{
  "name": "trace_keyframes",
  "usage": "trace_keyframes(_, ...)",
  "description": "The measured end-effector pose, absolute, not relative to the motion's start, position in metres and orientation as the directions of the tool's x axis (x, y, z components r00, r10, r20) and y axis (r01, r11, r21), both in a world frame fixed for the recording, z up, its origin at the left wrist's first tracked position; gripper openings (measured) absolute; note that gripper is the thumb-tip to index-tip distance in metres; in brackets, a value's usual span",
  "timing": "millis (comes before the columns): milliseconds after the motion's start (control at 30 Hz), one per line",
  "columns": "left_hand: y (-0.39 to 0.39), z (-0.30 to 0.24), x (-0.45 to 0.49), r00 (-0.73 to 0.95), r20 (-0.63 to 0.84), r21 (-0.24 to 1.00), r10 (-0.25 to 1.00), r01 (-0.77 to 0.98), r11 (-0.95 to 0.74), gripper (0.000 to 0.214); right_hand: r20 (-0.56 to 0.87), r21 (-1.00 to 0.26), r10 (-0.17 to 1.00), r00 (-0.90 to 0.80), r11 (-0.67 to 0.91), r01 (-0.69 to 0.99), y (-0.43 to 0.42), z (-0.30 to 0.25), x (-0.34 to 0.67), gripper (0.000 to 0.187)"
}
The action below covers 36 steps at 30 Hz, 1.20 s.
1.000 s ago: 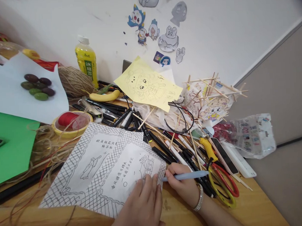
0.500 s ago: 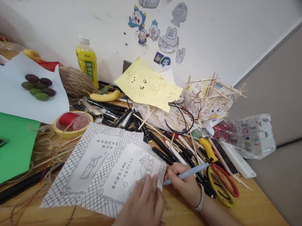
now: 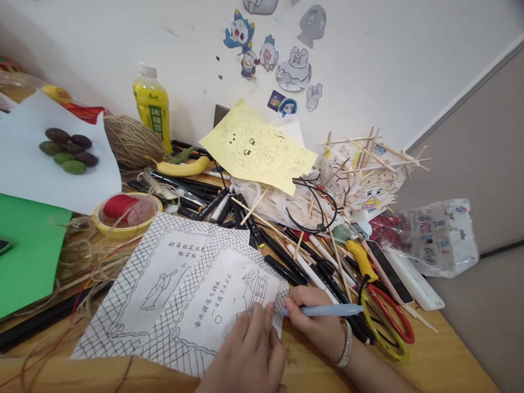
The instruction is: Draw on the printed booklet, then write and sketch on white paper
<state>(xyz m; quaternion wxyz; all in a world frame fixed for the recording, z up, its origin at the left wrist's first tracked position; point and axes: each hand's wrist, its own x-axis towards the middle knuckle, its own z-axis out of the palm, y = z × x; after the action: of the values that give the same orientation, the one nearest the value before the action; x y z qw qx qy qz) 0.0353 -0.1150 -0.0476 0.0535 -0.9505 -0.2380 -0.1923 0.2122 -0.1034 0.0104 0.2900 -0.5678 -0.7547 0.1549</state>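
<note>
A white colouring sheet (image 3: 183,287) with a net-pattern border and line drawings lies on the wooden table (image 3: 322,379). My left hand (image 3: 247,359) presses flat on the sheet's near right corner, fingers stretched out. My right hand (image 3: 315,321), with a bracelet on the wrist, grips a light blue pen (image 3: 332,310) lying almost level, its tip at the sheet's right edge.
Black and white markers (image 3: 291,259) and wooden sticks are heaped behind my right hand. Red and yellow scissors (image 3: 384,313), a phone (image 3: 389,275), a yellow drawing (image 3: 260,147), a juice bottle (image 3: 151,106), twine (image 3: 131,141), a tape roll (image 3: 126,211) and green paper (image 3: 21,253) crowd the table.
The pen's back end rose half a second ago and has dropped level again, its tip staying at the sheet's right edge. My left hand has barely moved.
</note>
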Motion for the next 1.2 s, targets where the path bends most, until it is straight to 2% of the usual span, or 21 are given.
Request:
trace_keyframes(133, -0.116, -0.049, 0.035, 0.795, 0.437, -0.028, 0.421, 0.48, -0.877, 0.053, 0.256, -0.566, 0.947, -0.193, 0.309, 0.765, -0.103, 0.011, 0.212, 0.036)
trace_keyframes(333, -0.115, -0.046, 0.035, 0.822, 0.373, -0.011, 0.43, 0.467, -0.884, 0.053, 0.262, -0.607, 0.947, -0.184, 0.31, 0.732, -0.103, 0.01, 0.213, 0.038)
trace_keyframes(600, -0.116, -0.045, 0.035, 0.809, 0.39, 0.006, 0.44, 0.475, -0.88, 0.053, 0.299, -0.602, 0.935, -0.192, 0.34, 0.722, -0.102, 0.01, 0.212, 0.034)
trace_keyframes(733, -0.116, -0.048, 0.035, 0.793, 0.421, -0.001, 0.44, 0.485, -0.874, 0.053, 0.282, -0.643, 0.942, -0.18, 0.325, 0.694, -0.102, 0.009, 0.211, 0.034)
trace_keyframes(900, -0.115, -0.046, 0.035, 0.814, 0.38, 0.012, 0.44, 0.471, -0.882, 0.054, 0.242, -0.692, 0.949, -0.202, 0.315, 0.65, -0.101, 0.009, 0.213, 0.033)
trace_keyframes(1033, -0.114, -0.034, 0.032, 0.793, 0.429, -0.017, 0.432, 0.485, -0.874, 0.051, 0.197, -0.777, 0.97, -0.14, 0.242, 0.581, -0.102, 0.005, 0.216, 0.034)
trace_keyframes(1100, -0.114, -0.027, 0.029, 0.78, 0.446, -0.04, 0.438, 0.506, -0.861, 0.053, 0.227, -0.765, 0.968, -0.11, 0.247, 0.594, -0.104, 0.002, 0.218, 0.034)
trace_keyframes(1200, -0.115, -0.021, 0.027, 0.759, 0.478, -0.049, 0.442, 0.525, -0.849, 0.055, 0.316, -0.669, 0.939, -0.135, 0.322, 0.67, -0.107, 0.0, 0.22, 0.034)
